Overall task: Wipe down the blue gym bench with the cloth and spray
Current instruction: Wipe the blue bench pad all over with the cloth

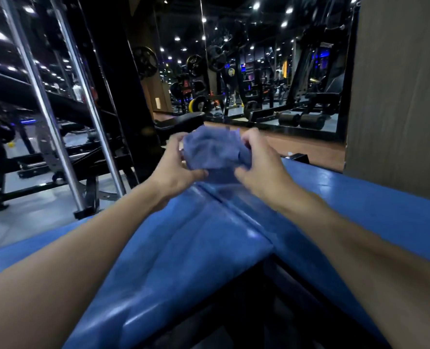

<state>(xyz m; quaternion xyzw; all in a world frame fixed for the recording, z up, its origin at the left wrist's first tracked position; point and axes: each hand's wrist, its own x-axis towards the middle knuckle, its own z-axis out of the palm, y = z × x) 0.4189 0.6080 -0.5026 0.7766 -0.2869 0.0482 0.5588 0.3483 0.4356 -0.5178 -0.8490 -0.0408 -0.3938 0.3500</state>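
Observation:
A bunched blue-grey cloth [215,153] is held up between both hands, just above the far end of the blue padded gym bench [198,248]. My left hand [177,168] grips the cloth's left side with thumb and fingers curled round it. My right hand [260,163] grips its right side the same way. The bench's shiny blue pads run from the bottom of the view up to the hands, with a seam between two pads. No spray bottle is in view. The frame is motion-blurred.
A black weight rack with chrome uprights [57,137] stands to the left. A mirror wall [271,71] ahead reflects gym machines and plates. A grey-brown pillar [397,96] rises at the right. Brown floor [309,149] lies beyond the bench.

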